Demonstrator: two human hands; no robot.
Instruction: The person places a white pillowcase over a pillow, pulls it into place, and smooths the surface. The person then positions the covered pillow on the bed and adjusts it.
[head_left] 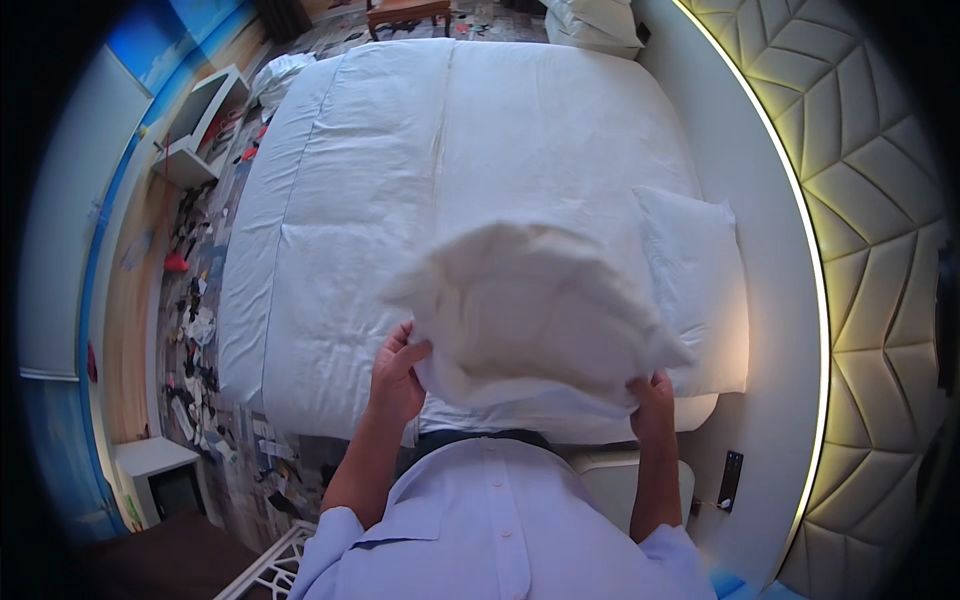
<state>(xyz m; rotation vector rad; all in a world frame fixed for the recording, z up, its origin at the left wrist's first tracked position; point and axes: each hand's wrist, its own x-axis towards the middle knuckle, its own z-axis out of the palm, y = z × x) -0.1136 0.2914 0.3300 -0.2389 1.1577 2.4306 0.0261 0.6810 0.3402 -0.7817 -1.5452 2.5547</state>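
Observation:
A plump white pillow (535,305), slightly blurred, is held up in front of me above the near side of the bed (370,170). My left hand (400,375) is closed on its near left corner, thumb on top. At the near right corner my right hand (652,405) grips the pillow's edge, its fingers partly hidden. A second white pillow (700,300) lies on the bed to the right, by the headboard side, partly covered by the held one. White bedding, with a few creases, covers the bed.
A padded wall panel (870,290) with a light strip is at the right. A small stool-like nightstand (640,480) stands by my right arm. Many loose items (195,330) litter the floor at left. A wooden chair (408,15) and stacked white pillows (592,25) are beyond the bed.

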